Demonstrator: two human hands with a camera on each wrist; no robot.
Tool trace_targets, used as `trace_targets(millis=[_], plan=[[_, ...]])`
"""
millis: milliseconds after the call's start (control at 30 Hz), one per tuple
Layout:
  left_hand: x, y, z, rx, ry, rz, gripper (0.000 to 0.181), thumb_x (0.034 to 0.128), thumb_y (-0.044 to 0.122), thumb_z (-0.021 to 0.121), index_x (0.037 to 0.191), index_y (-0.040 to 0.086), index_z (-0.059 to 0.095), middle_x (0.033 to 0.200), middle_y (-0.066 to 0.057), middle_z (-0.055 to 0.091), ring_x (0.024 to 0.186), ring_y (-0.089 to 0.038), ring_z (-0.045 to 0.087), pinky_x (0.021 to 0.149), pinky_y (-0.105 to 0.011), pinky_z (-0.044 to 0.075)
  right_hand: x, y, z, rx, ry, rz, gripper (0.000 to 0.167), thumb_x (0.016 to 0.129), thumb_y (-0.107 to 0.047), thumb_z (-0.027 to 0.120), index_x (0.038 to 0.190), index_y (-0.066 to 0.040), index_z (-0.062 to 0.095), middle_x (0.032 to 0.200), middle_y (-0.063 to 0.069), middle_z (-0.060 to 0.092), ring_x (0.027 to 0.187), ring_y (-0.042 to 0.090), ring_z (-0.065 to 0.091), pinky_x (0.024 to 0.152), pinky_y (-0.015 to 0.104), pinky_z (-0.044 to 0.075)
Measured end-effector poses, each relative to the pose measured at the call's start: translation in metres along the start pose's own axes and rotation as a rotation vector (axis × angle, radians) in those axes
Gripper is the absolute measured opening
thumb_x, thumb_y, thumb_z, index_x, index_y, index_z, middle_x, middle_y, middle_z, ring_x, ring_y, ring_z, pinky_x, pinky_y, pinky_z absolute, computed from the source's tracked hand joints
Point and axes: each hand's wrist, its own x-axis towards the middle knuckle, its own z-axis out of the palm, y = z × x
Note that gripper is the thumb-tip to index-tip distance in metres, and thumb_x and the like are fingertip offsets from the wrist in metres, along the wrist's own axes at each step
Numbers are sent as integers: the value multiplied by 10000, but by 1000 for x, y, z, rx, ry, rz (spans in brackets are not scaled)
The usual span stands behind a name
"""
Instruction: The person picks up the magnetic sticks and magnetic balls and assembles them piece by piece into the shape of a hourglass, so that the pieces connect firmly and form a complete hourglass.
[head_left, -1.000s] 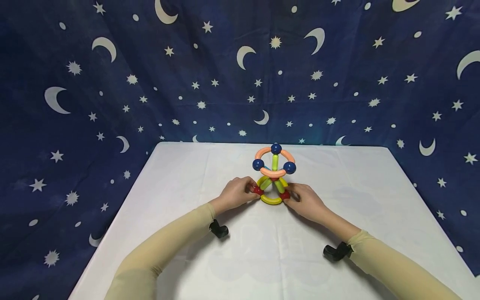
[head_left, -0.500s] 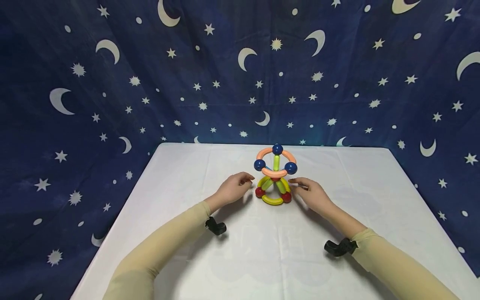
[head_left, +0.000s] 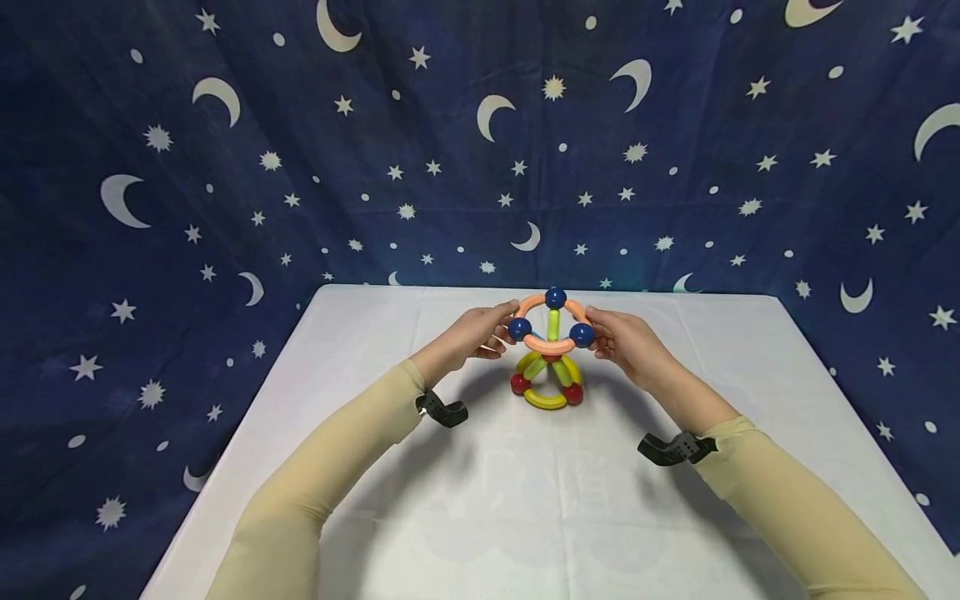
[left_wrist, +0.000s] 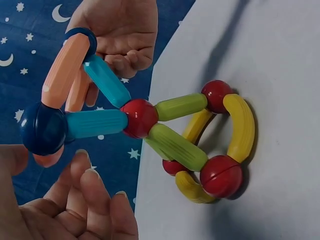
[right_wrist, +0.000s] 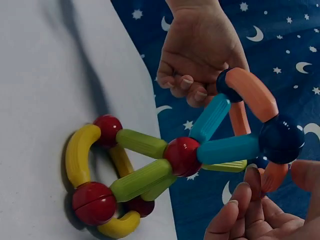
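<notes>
A toy model of magnetic balls and rods [head_left: 551,357] stands on the white-covered table. Red balls [left_wrist: 221,176] and curved yellow rods [left_wrist: 241,127] form its lower ring. Green rods [left_wrist: 178,147] rise to a red middle ball [left_wrist: 139,118]. Above, turquoise rods [right_wrist: 231,148] lead to an upper ring of blue balls [right_wrist: 282,139] and curved orange rods [right_wrist: 252,89]. My left hand [head_left: 474,333] holds this upper ring at its left blue ball, thumb above and fingers below. My right hand [head_left: 632,343] does likewise at the right blue ball. Their exact contact is partly hidden.
Behind the table hangs a dark blue cloth [head_left: 450,200] printed with moons and stars. The white tablecloth [head_left: 480,508] has faint creases. Black straps [head_left: 444,410] are on both wrists, below beige sleeves.
Both hands have let go of the red balls at the base, drawn apart slightly, then risen to the blue balls of the upper ring. The model stands in the same place.
</notes>
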Motion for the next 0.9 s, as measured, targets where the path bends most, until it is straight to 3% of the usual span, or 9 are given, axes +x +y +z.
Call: trace_targets(millis=[133, 267, 533, 700, 900], plan=[[1, 3, 0, 14, -1, -5, 533, 973, 594, 580, 1107, 107, 749, 963, -60, 675, 822, -238, 627, 714, -310, 566, 0, -3, 2, 35, 7, 3, 557, 1010, -393, 650, 1346, 42, 555, 815, -45, 671, 741, 128, 543, 708, 233, 499], [2, 6, 0, 11, 3, 2, 484, 987, 546, 594, 1062, 99, 761, 925, -52, 666, 805, -208, 618, 710, -296, 564, -1, -5, 3, 73, 23, 5, 541, 991, -369, 689, 1336, 30, 569, 813, -56, 690, 762, 135, 534, 730, 232, 496], [1, 8, 3, 1, 15, -6, 438, 1000, 490, 584, 1065, 85, 738, 918, -38, 643, 732, -164, 600, 885, -439, 563, -2, -5, 5, 108, 31, -27, 560, 977, -332, 719, 1342, 59, 556, 825, -55, 698, 774, 116, 545, 725, 214, 497], [3, 7, 4, -22, 22, -3, 392, 999, 453, 595, 994, 83, 723, 911, -35, 623, 695, -152, 597, 787, -365, 581, -3, -6, 6, 95, 43, -50, 603, 990, -320, 701, 1390, 92, 517, 825, -66, 693, 784, 100, 555, 723, 207, 496], [3, 9, 4, -23, 21, -20, 406, 993, 461, 593, 1013, 73, 710, 905, -36, 631, 696, -149, 599, 779, -359, 584, -4, -6, 7, 92, 54, -47, 625, 986, -339, 704, 1409, 82, 514, 829, -69, 694, 793, 106, 555, 727, 208, 497]])
